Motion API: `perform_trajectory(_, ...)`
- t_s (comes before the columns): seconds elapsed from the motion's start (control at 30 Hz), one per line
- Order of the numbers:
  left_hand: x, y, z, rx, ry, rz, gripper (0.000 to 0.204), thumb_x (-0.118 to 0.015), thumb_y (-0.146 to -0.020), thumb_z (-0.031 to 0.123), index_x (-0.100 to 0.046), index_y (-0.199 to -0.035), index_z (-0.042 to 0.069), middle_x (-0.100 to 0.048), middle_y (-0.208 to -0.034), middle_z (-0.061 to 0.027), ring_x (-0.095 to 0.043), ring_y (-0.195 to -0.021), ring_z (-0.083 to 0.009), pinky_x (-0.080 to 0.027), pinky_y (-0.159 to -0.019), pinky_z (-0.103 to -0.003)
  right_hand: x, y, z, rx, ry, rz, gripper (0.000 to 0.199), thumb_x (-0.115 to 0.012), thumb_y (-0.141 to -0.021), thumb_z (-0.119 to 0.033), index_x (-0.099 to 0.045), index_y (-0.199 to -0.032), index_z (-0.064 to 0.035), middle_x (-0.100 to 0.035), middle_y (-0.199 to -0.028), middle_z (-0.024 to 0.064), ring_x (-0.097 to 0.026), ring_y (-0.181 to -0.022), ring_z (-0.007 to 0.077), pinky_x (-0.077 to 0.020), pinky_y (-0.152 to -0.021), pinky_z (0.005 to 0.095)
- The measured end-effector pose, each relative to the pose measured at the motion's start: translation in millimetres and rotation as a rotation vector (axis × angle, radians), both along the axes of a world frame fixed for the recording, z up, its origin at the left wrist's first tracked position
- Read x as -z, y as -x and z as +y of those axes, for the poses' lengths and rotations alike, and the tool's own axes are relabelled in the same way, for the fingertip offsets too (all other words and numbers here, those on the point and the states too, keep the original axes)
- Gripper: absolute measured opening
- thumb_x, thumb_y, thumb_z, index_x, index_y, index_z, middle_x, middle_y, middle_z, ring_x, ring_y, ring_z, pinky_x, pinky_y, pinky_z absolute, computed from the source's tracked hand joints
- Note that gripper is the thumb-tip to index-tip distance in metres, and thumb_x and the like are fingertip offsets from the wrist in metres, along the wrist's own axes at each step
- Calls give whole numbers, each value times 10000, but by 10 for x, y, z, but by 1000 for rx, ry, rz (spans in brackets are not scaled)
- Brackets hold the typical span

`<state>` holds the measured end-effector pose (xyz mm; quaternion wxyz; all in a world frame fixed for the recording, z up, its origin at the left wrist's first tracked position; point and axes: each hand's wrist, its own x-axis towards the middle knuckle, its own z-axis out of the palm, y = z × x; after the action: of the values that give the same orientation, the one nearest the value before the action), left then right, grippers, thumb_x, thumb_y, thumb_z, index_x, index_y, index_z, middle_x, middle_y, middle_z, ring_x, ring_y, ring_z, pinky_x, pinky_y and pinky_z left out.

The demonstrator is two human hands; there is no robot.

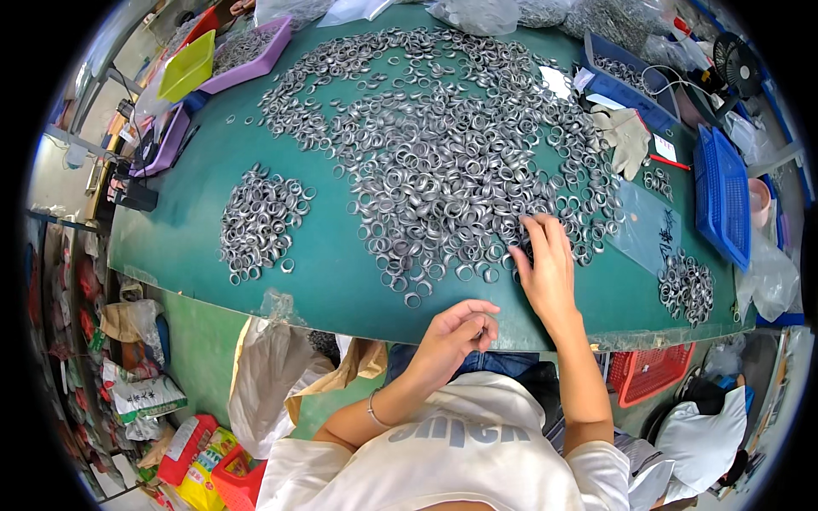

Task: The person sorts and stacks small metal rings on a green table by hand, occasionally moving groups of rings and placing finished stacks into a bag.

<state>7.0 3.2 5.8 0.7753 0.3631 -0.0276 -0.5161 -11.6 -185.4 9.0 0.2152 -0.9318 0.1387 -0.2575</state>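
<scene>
Big heap: I have the big heap of metal rings (443, 162) spread over the middle of the green worktop (187, 204), loose rings fringing its near edge.
Right hand: from where I sit, the right hand (545, 264) reaches into the heap's near right edge, thumb and forefinger apart, fingertips down among the rings; it blocks my sight of those under it.
Left hand: I see the left hand (464, 328) nearer the body than the heap, fingers curled in with the thumb close; I cannot tell whether a ring is pinched there.
Left pile: a smaller ring pile (260, 221) sits left of the heap, bare green between the two.
Right pile: another small pile (686, 289) lies right of the heap and toward the body.
Clear sheet: a clear plastic sheet (639, 226) with dark marks lies just right of the heap, partly filling the way to the right pile.
Glove: I make out a pale work glove (629, 145) close by the heap's right side, with a red pen (671, 162) farther right.
Blue containers: a blue bin (630, 95) stands beyond the heap's far right, and a blue basket (722, 204) walls off the side well to its right.
Trays: a purple tray (251, 75) holding rings and a yellow-green tray (187, 68) crowd the corner beyond the heap's far left.
Bags: plastic bags (477, 14) line the worktop behind the heap.
</scene>
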Motion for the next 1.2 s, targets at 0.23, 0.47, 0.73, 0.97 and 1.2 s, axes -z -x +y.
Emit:
perform_trajectory(0.23, 29, 46, 67, 28, -40, -127, 243, -465, -941, 34, -540, -1166, -18, -570, -861, -65, -477, -721, -127, -407, -678, -249, 82, 52, -128, 39, -158, -158, 168, -654, -777, -6, -629, -942, 21, -607, -871, 120, -583, -767, 286, -470, -704, 340)
perform_trajectory(0.47, -72, 74, -28, -23, -79, -127, 279, -462, -985, 168, -547, -1181, -11, -564, -824, -62, -448, -667, -95, -375, -604, -214, -181, 529, 425, -188, -1485, -9, 92, -626, -873, -33, -651, -945, 18, -636, -826, 20, -543, -681, 61, -442, -589, 221)
perform_trajectory(0.73, 16, 21, -20, 38, -147, 17, 251, -442, -987, 209, -579, -959, 0, -553, -744, -73, -379, -564, -68, -290, -497, -197, -248, 555, 215, 113, -626, -5, 141, -607, -813, 8, -653, -946, 5, -620, -926, 119, -583, -849, 242, -453, -722, 334)
perform_trajectory(0.97, -40, 16, 32, 24, -28, 43, 177, -445, -824, 154, -513, -752, 7, -492, -647, -123, -328, -505, -119, -269, -474, -245, 48, 403, 84, 58, 16, 10, 153, -702, -715, -43, -628, -849, -41, -578, -932, 76, -513, -899, 265, -375, -760, 381)
perform_trajectory(1.2, -52, -6, 44, 1, -58, 69, 197, -434, -826, 168, -504, -731, 10, -498, -610, -131, -329, -489, -115, -241, -434, -236, -74, 697, 289, 11, -1369, -120, 73, -605, -880, -68, -604, -897, 3, -632, -891, 58, -538, -759, 127, -417, -697, 244)
